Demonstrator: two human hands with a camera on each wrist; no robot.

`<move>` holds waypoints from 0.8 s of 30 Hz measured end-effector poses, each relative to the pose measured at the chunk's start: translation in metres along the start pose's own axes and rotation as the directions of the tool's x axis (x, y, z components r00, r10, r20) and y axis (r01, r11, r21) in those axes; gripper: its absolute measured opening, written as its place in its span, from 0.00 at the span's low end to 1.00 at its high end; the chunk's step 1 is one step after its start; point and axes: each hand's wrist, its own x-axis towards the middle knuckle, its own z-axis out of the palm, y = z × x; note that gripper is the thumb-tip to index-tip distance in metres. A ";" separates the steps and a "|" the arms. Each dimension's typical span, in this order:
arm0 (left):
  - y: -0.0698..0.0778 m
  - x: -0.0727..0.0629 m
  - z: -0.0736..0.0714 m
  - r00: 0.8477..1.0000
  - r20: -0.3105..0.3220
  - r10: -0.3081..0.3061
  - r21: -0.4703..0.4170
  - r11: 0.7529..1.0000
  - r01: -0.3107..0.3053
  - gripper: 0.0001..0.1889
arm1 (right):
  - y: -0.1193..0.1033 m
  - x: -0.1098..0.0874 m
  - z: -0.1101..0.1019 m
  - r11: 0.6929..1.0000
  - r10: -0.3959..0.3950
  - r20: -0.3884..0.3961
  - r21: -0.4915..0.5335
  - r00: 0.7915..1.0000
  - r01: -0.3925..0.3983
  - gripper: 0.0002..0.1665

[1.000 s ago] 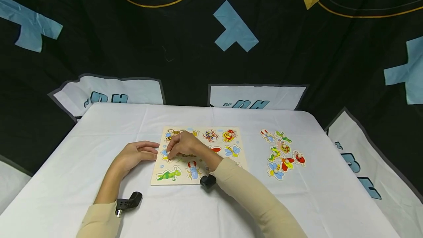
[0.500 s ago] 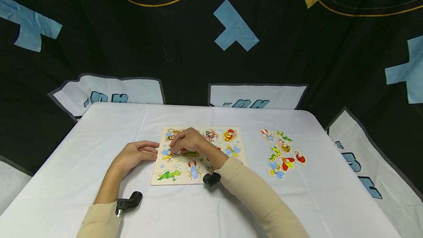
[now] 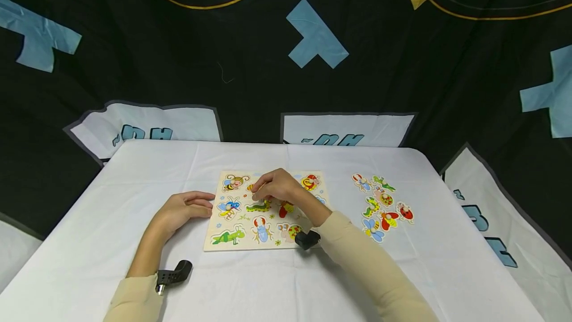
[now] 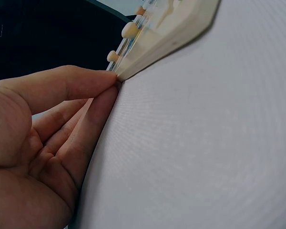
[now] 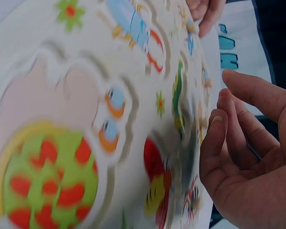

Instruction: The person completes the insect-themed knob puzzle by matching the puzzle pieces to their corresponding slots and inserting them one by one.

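Note:
A wooden peg puzzle board (image 3: 248, 243) with insect pictures lies flat on the table. My left hand (image 3: 180, 210) rests at its left edge, fingers extended; in the left wrist view the thumb and fingertips (image 4: 107, 78) touch the board's corner. Over the top middle of the board hovers my right hand (image 3: 281, 185), its fingers bent loosely. The right wrist view shows nothing between those fingers (image 5: 214, 131). A blue-winged insect piece (image 3: 229, 207) sits at the board's left side. Knobs (image 4: 129, 30) stand up from pieces along that edge. My right hand hides some pictures.
Several loose insect pieces (image 3: 388, 221) lie in a cluster to the board's right, among them a ladybug (image 3: 404, 213). A white cloth (image 3: 89, 247) covers the table. Beyond its far edge hangs a black curtain (image 3: 250, 73).
My right hand has moved right and away from the blue-winged insect piece, which now shows whole, along with the bee above it. The left hand has stayed at the board's edge.

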 end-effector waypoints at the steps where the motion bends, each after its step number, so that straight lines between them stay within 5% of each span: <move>1: 0.000 0.000 0.000 1.000 0.000 0.001 -0.002 1.000 -0.001 0.29 | 0.002 -0.001 -0.003 1.000 0.008 -0.007 0.002 1.000 -0.008 0.11; 8: -0.001 -0.002 -0.001 1.000 0.003 0.004 -0.002 1.000 -0.004 0.29 | 0.016 -0.011 -0.026 0.993 0.062 -0.019 0.100 0.998 -0.060 0.12; 16: -0.002 -0.002 -0.001 1.000 -0.001 0.001 -0.004 1.000 -0.001 0.29 | 0.025 -0.022 -0.055 0.999 0.052 -0.067 -0.002 0.996 -0.052 0.12; 24: 0.000 -0.001 -0.001 1.000 0.000 0.001 -0.005 1.000 -0.001 0.29 | 0.038 -0.034 -0.081 0.996 0.087 -0.096 0.031 0.992 -0.084 0.18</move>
